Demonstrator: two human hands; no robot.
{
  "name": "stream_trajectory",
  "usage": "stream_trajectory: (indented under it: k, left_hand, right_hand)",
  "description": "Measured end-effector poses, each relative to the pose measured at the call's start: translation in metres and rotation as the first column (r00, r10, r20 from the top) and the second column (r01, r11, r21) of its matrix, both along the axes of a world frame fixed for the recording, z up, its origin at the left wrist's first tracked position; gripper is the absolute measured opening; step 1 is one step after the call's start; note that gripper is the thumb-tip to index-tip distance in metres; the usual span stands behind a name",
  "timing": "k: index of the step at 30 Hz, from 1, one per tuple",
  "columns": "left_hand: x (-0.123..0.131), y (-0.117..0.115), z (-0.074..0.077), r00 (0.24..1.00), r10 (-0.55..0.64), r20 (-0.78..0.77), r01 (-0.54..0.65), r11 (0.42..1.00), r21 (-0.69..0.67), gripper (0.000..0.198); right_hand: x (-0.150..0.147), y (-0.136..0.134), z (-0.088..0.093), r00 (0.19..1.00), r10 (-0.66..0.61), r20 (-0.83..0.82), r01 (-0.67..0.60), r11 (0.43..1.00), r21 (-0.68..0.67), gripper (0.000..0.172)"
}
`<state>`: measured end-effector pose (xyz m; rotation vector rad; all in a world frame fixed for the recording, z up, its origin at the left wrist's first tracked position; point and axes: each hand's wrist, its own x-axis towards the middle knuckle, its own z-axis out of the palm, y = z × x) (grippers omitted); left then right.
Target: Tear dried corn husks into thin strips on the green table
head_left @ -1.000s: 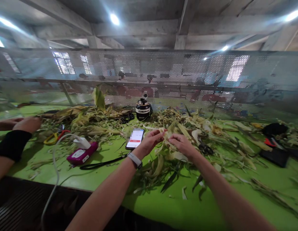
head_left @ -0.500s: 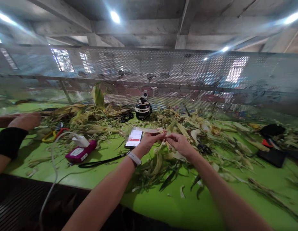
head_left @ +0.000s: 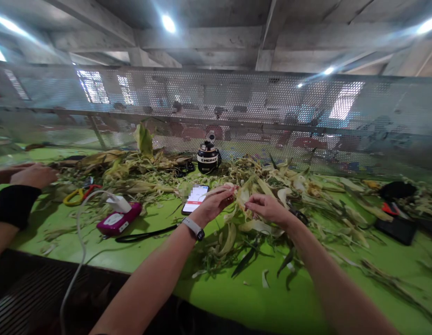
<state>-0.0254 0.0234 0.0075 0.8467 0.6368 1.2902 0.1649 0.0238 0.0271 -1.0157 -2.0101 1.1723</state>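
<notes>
Right over the middle of the green desk (head_left: 236, 298), the person's left hand (head_left: 216, 203) and right hand (head_left: 268, 208) meet on a pale corn husk (head_left: 242, 197), each with fingers curled in and pinching a leaf of it, the husk held just above a loose heap of husks (head_left: 292, 186). Just beside the left hand lies a phone (head_left: 196, 199) with its screen lit, and farther left a magenta device (head_left: 118, 222). A black jar (head_left: 208, 158) stands against the perforated screen (head_left: 236, 102). At the far left, a co-worker's hand (head_left: 34, 176) rests among more husks
</notes>
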Motion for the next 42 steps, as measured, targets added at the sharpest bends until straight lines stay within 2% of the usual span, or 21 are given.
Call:
stream_trajectory:
  k: [1, 3, 5, 7, 8, 11, 14, 20, 25, 27, 30, 33, 35, 38, 42]
  left_hand:
    - [0.001, -0.001, 0.000, 1.000, -0.021, -0.015, 0.021, 1.000, -0.010, 0.023]
    - [0.003, -0.003, 0.001, 0.996, -0.064, -0.059, 0.063, 0.998, -0.031, 0.026]
    - [0.005, -0.004, 0.001, 0.991, -0.098, -0.088, 0.094, 0.994, -0.050, 0.027]
    - [0.008, -0.004, -0.001, 0.987, -0.141, -0.080, 0.135, 0.988, -0.076, 0.028]
    - [0.010, -0.004, -0.002, 0.984, -0.165, -0.065, 0.159, 0.983, -0.088, 0.028]
    - [0.014, -0.006, -0.005, 0.975, -0.219, -0.018, 0.217, 0.972, -0.088, 0.028]
    - [0.015, -0.007, -0.008, 0.970, -0.241, -0.043, 0.239, 0.969, -0.057, 0.032]
    - [0.012, -0.008, -0.007, 0.944, -0.245, -0.219, 0.258, 0.966, 0.034, 0.029]
    - [0.011, -0.010, -0.005, 0.912, -0.268, -0.309, 0.299, 0.953, 0.055, 0.025]
    - [0.011, -0.011, -0.005, 0.905, -0.285, -0.316, 0.318, 0.946, 0.057, 0.025]
    - [0.014, -0.011, -0.006, 0.927, -0.273, -0.256, 0.290, 0.957, 0.028, 0.025]
    - [0.016, -0.007, -0.008, 0.971, -0.204, -0.123, 0.206, 0.978, 0.008, 0.026]
    - [0.016, -0.004, -0.009, 0.979, -0.197, -0.056, 0.197, 0.980, 0.003, 0.030]
    - [0.015, 0.000, -0.008, 0.977, -0.211, -0.012, 0.211, 0.978, -0.009, 0.030]
    - [0.015, -0.001, -0.008, 0.980, -0.197, 0.010, 0.196, 0.979, 0.061, 0.021]
  right_hand:
    - [0.001, -0.001, 0.001, 1.000, -0.004, 0.031, 0.004, 1.000, 0.022, 0.031]
    - [0.001, -0.002, 0.003, 0.992, -0.116, 0.048, 0.108, 0.982, 0.157, 0.028]
    - [0.001, -0.003, 0.006, 0.959, -0.281, -0.030, 0.275, 0.905, 0.325, 0.023]
    - [-0.001, -0.004, 0.008, 0.937, -0.332, -0.109, 0.348, 0.855, 0.385, 0.023]
    - [-0.002, -0.004, 0.008, 0.945, -0.306, -0.118, 0.328, 0.867, 0.376, 0.025]
    - [-0.008, -0.005, 0.003, 0.989, -0.137, -0.061, 0.149, 0.937, 0.315, 0.030]
    - [-0.011, -0.004, -0.004, 0.997, -0.070, -0.032, 0.076, 0.949, 0.307, 0.030]
    - [-0.006, 0.004, -0.009, 0.989, -0.136, -0.060, 0.149, 0.919, 0.365, 0.028]
    - [-0.007, 0.004, -0.008, 0.939, -0.325, -0.108, 0.334, 0.797, 0.503, 0.024]
    - [-0.010, 0.003, -0.010, 0.925, -0.358, -0.129, 0.371, 0.774, 0.512, 0.023]
    - [-0.013, 0.003, -0.013, 0.912, -0.367, -0.181, 0.409, 0.810, 0.420, 0.025]
    - [-0.014, 0.007, -0.015, 0.858, -0.412, -0.306, 0.475, 0.863, 0.170, 0.031]
    - [-0.013, 0.009, -0.016, 0.807, -0.480, -0.345, 0.522, 0.852, 0.036, 0.041]
    - [-0.013, 0.010, -0.017, 0.799, -0.501, -0.331, 0.524, 0.851, -0.023, 0.043]
    - [-0.015, 0.008, -0.019, 0.868, -0.388, -0.311, 0.393, 0.918, -0.047, 0.041]
